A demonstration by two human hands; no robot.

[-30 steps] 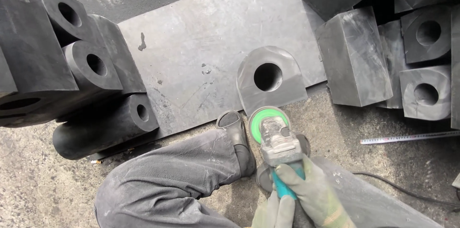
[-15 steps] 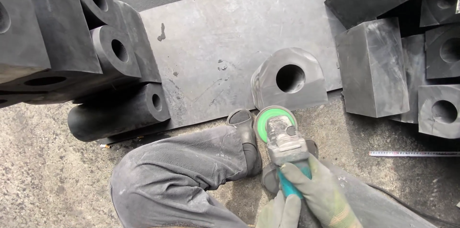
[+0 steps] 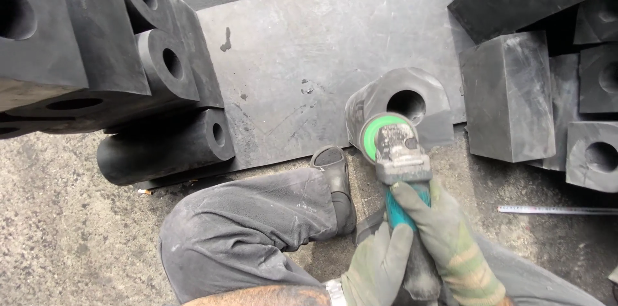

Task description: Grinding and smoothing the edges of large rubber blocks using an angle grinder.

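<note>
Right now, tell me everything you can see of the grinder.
The grinder is a hand-held angle grinder with a dusty grey metal head, a round green disc guard on its left side and a teal handle. It points away from the person, its head against the near face of a black rubber block with a round hole. The right hand, gloved, wraps the teal handle; the left hand, also gloved, grips lower down. Whether the disc spins cannot be told.

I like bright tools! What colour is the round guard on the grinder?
Green, on the angle grinder's guard; the head view shows it best.
</note>
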